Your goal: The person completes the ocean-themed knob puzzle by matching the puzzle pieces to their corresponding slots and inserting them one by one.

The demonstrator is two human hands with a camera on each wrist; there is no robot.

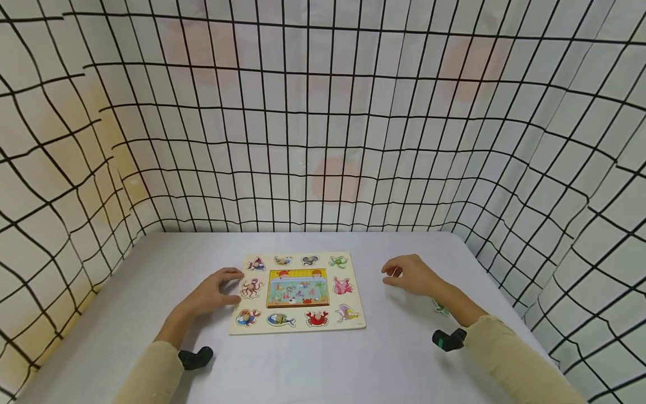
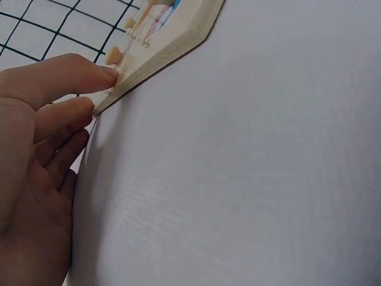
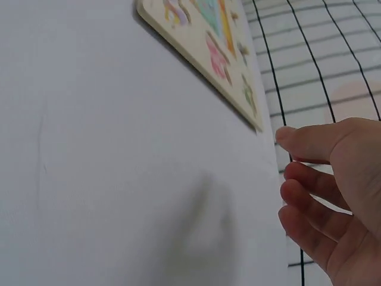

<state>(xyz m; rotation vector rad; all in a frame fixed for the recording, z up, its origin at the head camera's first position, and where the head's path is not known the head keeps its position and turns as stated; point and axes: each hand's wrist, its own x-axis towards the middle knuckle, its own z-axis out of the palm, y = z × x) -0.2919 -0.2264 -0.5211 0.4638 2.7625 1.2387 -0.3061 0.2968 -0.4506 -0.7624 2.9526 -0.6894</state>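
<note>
A wooden peg puzzle board [image 1: 296, 331] with sea-animal pictures lies flat on the table, an aquarium scene at its centre. My left hand [image 1: 214, 292] touches the board's left edge with thumb and fingertips, fingers fairly straight. In the left wrist view, pale round knobs [image 2: 114, 56] stand up from the pieces near that hand. My right hand [image 1: 411, 274] hovers right of the board, its fingers loosely bent and nothing between them. The pink shape [image 3: 218, 58] at the board's right side shows no knob. A small green puzzle piece [image 1: 441, 307] lies partly hidden under the right forearm.
The white table [image 1: 303, 373] extends around the board. Black grid netting [image 1: 308, 129] over white cloth walls in the back and both sides. A dark wrist device [image 1: 195, 358] is worn at the left wrist, another [image 1: 449, 340] at the right.
</note>
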